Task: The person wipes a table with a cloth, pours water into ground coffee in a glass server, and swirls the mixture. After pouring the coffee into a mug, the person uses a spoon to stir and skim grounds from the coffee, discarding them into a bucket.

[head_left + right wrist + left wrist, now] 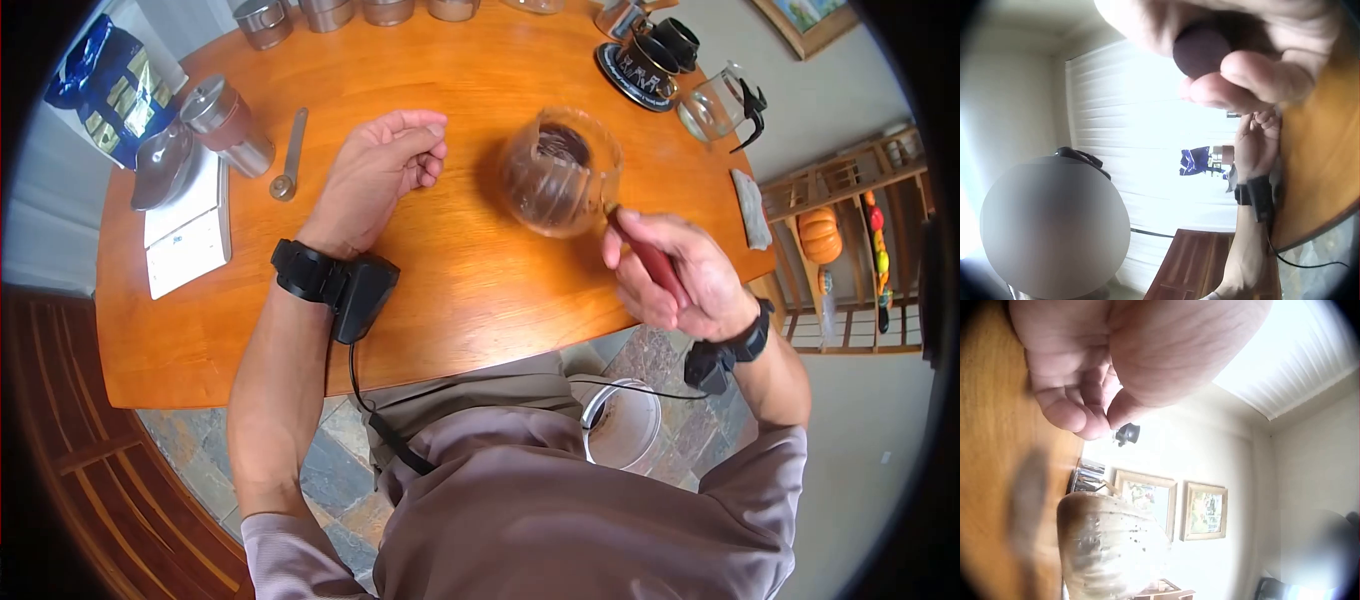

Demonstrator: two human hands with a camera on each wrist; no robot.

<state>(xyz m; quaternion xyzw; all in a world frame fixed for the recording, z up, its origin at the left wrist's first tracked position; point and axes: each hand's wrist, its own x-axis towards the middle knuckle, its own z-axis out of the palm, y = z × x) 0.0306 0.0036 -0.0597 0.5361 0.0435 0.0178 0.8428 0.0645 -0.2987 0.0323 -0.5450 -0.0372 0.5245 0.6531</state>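
Observation:
My right hand (690,265) grips the reddish-brown handle (657,265) of a round clear glass pot (530,185). The handle's dark round end (1200,50) shows between the fingers in the right wrist view. Blurred in the head view, the pot overlaps the middle of the table, a dark patch visible inside it. From the left wrist, its glass (1107,550) looks streaked brown with dark specks. My left hand (385,165) is by the table surface to the pot's left, fingers loosely curled and holding nothing.
A long-handled scoop (293,150), steel-and-brown grinder (228,125), blue bag (110,90) and white notepad (185,245) are at the left. Several canisters line the far edge. Black cups (645,65), a glass carafe (710,105) and grey cloth (750,208) lie right. A bin (628,425) stands below.

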